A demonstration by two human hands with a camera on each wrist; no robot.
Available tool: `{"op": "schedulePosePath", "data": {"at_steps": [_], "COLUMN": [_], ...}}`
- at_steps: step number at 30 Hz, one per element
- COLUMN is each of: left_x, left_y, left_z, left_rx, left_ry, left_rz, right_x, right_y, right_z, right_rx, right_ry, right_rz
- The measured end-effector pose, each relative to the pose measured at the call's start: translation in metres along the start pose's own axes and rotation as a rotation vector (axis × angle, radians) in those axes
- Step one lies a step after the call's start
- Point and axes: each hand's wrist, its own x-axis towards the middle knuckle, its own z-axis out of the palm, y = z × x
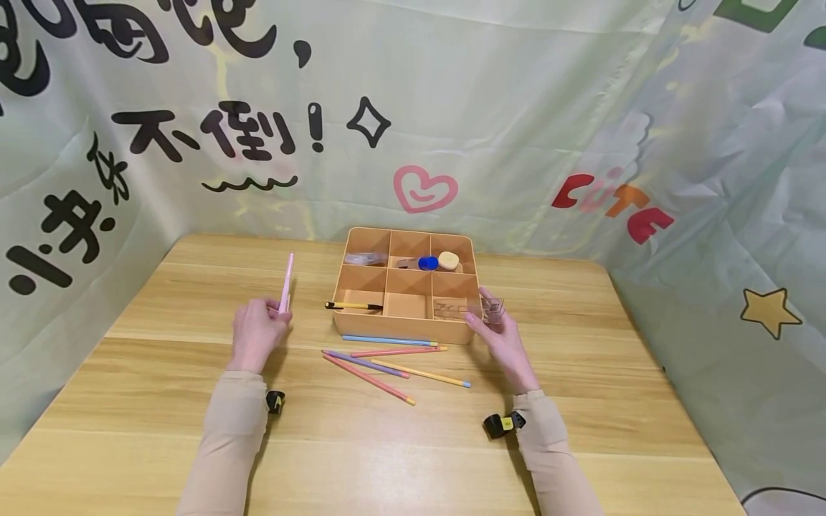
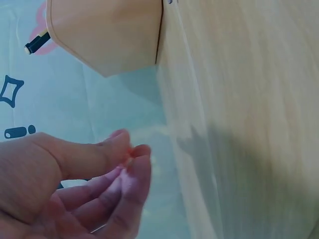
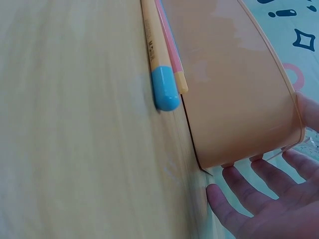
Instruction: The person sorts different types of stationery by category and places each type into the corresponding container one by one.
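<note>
My left hand (image 1: pixel 258 331) pinches a slim pink pen-like stick (image 1: pixel 287 281), which points up and away; in the left wrist view the fingers mostly hide it. A tan storage box (image 1: pixel 400 330) with six compartments stands to its right. My right hand (image 1: pixel 500 337) grips the box's front right corner, thumb at the rim and fingers along the outer side. Beside those fingers a clear ruler (image 1: pixel 493 309) sticks out over the box's right side. A yellow-and-black pen (image 1: pixel 355 306) lies in the front left compartment, its black end past the rim.
Several pencils lie before the box, among them a blue one (image 1: pixel 387 340), a yellow one (image 1: pixel 422 373) and a red one (image 1: pixel 368 378). The back compartments hold a clear packet (image 1: pixel 365 258), a blue-capped item (image 1: pixel 427 263) and a round cream item (image 1: pixel 448 261). A printed cloth (image 1: pixel 516 107) hangs behind.
</note>
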Motion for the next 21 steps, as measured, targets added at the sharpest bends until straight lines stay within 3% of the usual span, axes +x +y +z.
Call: {"op": "schedulePosePath", "data": {"at_steps": [8,15,21], "left_x": [0.002,0.000,-0.001], "left_y": [0.002,0.008,0.013], "left_z": [0.002,-0.001,-0.001], "left_rx": [-0.040,-0.122,-0.152], "left_ry": [0.201,0.233,0.343], "left_rz": [0.082,0.031,0.057], "right_x": [0.000,0.001,0.001], "right_y": [-0.001,0.000,0.001], "right_z": [0.000,0.000,0.000], "right_rx": [0.009,0.014,0.014], "right_ry": [-0.006,-0.001,-0.004], "right_rz": [0.000,-0.003,0.002]}}
